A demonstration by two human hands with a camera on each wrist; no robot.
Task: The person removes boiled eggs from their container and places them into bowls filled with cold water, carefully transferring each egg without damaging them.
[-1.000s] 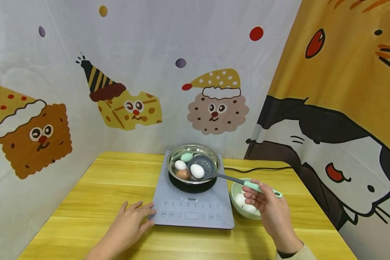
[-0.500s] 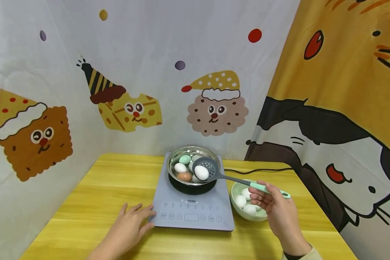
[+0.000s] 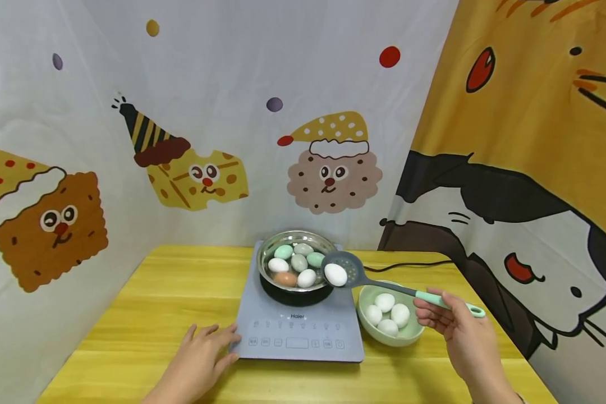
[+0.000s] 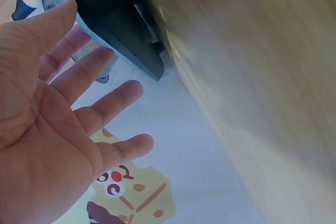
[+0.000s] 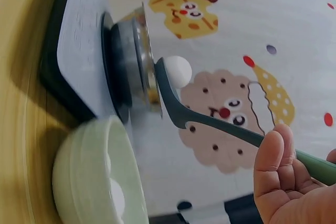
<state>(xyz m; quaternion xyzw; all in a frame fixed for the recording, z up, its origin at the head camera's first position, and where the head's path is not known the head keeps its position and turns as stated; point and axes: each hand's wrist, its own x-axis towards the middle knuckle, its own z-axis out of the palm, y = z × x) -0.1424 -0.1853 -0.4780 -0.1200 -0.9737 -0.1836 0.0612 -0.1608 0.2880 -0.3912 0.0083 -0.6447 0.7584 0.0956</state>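
Note:
My right hand [image 3: 462, 331] grips the mint-green handle of a grey slotted skimmer [image 3: 354, 268]. One white egg [image 3: 335, 275] lies in the skimmer's bowl, which hangs just over the right rim of a steel pot [image 3: 264, 276]. Several white, green, grey and brown eggs sit inside that pot. In the right wrist view the egg [image 5: 178, 72] rides on the skimmer's upper side, above the rim. My left hand [image 3: 198, 359] has its fingers spread, with fingertips at the left front edge of the induction cooktop [image 3: 303, 325]; the left wrist view shows these fingers [image 4: 86, 72] extended beside it.
A pale green bowl [image 3: 418, 332] with several white eggs stands right of the cooktop, below the skimmer's handle. Behind it a black cord [image 3: 409, 264] runs along the wooden table [image 3: 146, 303]. A printed cloth [image 3: 222, 123] hangs along the back.
The skimmer with the white egg has moved right, from over the inside of the pot to its right rim, and my right hand has moved right with it. My left hand stays by the cooktop.

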